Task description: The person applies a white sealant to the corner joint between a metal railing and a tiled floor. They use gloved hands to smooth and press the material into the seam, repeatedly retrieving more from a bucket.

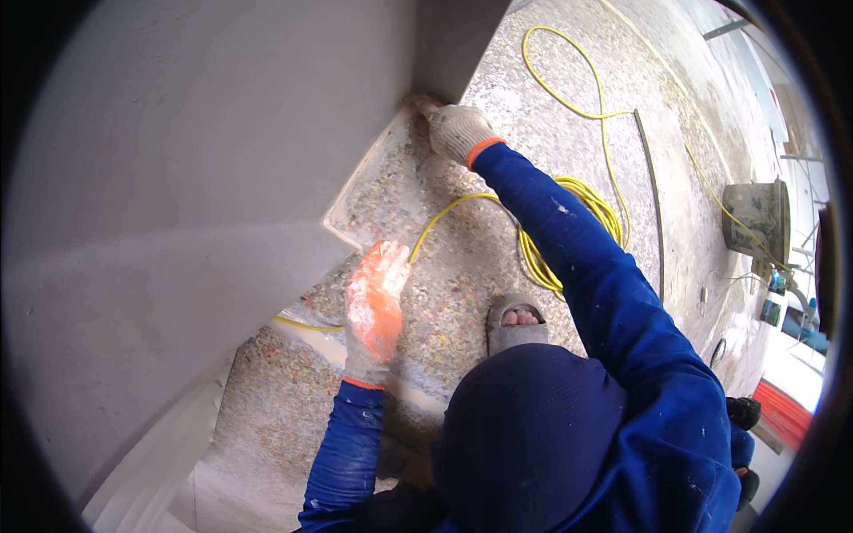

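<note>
My right hand [459, 131], in a pale knitted glove with an orange cuff, reaches to the corner where two grey wall faces meet near the floor. Its fingers are bent against that corner, and whatever they may hold is too hidden to name. My left hand [375, 306] wears a glove with an orange, white-dusted palm. Its fingers lie stretched out beside the lower edge of the grey wall [204, 160], with nothing seen in them. A pale strip [362, 169] runs along that edge. Yellow cable [453, 206] passes behind the left hand.
A coil of yellow cable [593, 202] lies on the speckled floor [462, 266] under my right arm. My knee [529, 435] and sandalled foot [518, 320] are close by. At far right stands a dirty bucket [755, 218]. A thin dark strip [651, 191] lies on the floor.
</note>
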The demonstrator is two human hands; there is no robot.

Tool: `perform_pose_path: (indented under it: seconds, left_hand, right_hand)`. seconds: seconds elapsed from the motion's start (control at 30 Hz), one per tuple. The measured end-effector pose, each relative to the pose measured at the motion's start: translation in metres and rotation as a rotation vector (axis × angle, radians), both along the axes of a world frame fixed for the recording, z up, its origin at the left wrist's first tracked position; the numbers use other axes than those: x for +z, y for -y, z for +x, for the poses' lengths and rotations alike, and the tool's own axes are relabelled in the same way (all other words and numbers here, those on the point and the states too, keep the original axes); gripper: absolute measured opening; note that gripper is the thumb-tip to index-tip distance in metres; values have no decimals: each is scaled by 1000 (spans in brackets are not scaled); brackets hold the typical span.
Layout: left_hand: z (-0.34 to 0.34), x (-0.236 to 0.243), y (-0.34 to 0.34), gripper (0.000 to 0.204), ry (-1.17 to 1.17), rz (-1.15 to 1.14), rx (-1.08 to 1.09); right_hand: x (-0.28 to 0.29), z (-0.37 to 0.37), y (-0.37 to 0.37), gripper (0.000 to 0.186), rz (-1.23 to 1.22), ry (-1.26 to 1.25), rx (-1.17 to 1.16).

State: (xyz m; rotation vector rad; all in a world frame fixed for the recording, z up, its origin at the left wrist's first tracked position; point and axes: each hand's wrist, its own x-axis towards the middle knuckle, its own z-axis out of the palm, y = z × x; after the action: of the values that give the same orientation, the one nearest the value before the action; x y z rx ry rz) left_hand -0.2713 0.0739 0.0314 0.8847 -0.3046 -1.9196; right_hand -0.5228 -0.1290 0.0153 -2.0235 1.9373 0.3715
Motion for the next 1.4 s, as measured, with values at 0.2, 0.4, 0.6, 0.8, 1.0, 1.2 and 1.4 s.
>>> perform_pose_path:
  seconds: [0.2,0.4,0.6,0.8,1.0,1.2,1.4]
  left_hand:
    - [5,-3,3,60,-23,-31,5]
    - [6,-4,0,59,-5,27,26]
    - [0,0,2,60,-58,26,6]
    - [6,-4,0,62,-14,-63,25]
    - [8,-4,2,62,52,14,-11]
    - [1,-1,1,59,-9,20,5]
    - [-1,-2,4,61,47,-28,-36]
  right_hand:
    - [-7,-5,-8,62,12,28,49]
    - [-40,6,5,46,-185,225,-79]
    - [-46,13,8,57,-124,138,93]
    - [-20,2,-41,75,10,286,-110]
    - [-30,9,-3,64,-150,288,-75]
    - [-29,48,7,58,-52,-40,120]
    - [-4,12,6,38,-79,-63,90]
